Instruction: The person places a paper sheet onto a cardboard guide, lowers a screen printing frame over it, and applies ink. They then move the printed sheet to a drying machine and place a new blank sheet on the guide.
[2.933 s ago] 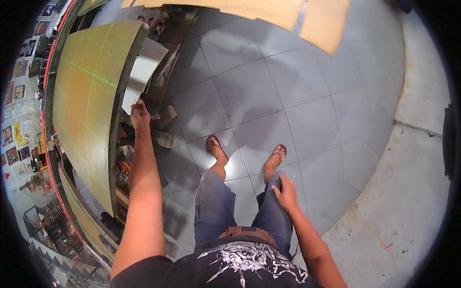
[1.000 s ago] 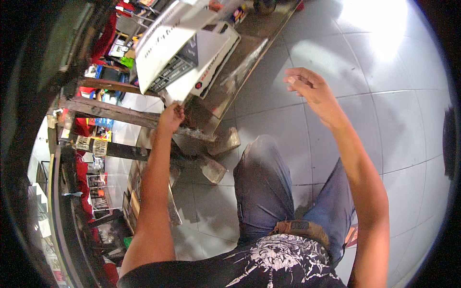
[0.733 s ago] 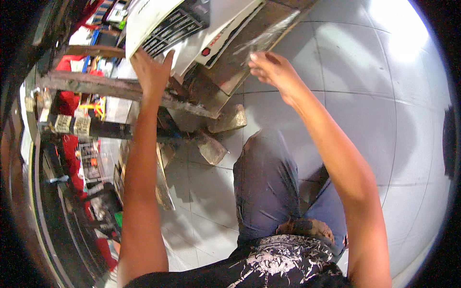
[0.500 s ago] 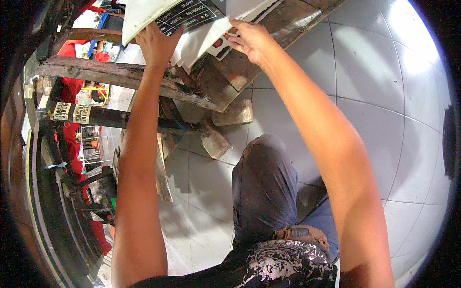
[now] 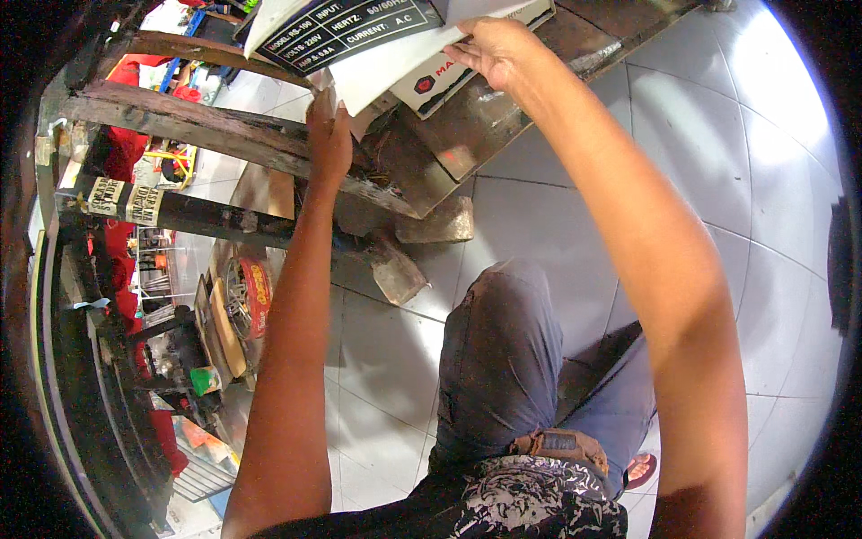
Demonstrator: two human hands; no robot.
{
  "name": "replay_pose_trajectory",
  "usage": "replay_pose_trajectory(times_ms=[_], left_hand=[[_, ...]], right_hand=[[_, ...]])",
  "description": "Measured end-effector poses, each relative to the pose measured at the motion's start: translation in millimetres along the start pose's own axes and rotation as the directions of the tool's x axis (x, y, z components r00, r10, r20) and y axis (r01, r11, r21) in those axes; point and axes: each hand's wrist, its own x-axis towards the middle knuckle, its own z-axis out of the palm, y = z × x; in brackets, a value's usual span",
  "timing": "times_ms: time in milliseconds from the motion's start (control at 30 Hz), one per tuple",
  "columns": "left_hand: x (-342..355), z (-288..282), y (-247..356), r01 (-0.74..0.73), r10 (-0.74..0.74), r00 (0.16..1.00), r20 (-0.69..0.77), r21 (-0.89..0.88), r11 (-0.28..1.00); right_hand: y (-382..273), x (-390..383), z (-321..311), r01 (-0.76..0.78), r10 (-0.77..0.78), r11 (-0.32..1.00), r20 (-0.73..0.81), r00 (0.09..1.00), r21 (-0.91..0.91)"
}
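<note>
A white panel or sheet [image 5: 373,79] with a black printed label tilts at the top of the view. Its upper part runs out of the picture. My left hand [image 5: 329,144] pinches its lower edge, with thumb and fingers close together at the corner. At the panel's right edge, my right hand [image 5: 496,52] grips with its fingertips, palm turned partly toward me. Beneath the panel lies a white box [image 5: 440,88] with a red and black emblem, partly covered by the panel and my right hand.
The box rests on a worn wooden bench [image 5: 575,49]. Dark wooden beams [image 5: 193,135] cross at left, with a wooden block [image 5: 438,220] below. A red-rimmed round item [image 5: 251,296] and boards lie on the tiled floor [image 5: 539,211] beyond my left arm. My bent knee [image 5: 503,332] is below.
My left hand has shifted right along the panel's lower edge, and my right hand sits slightly further right. More of the label and of the white box beneath now shows.
</note>
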Motion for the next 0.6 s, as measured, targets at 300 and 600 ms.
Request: replay_pose_trajectory(times_ms=[300,600], left_hand=[[15,-14,4,0.352,-0.33,0.935,0.132,-0.462,0.814],[34,-2,-22,0.735,-0.574,0.622,0.532,-0.649,0.196]], right_hand=[[12,53,-4,-0.142,0.141,0.987,0.016,0.99,0.076],[12,67,-4,-0.113,0.112,0.984,0.016,0.994,0.139]])
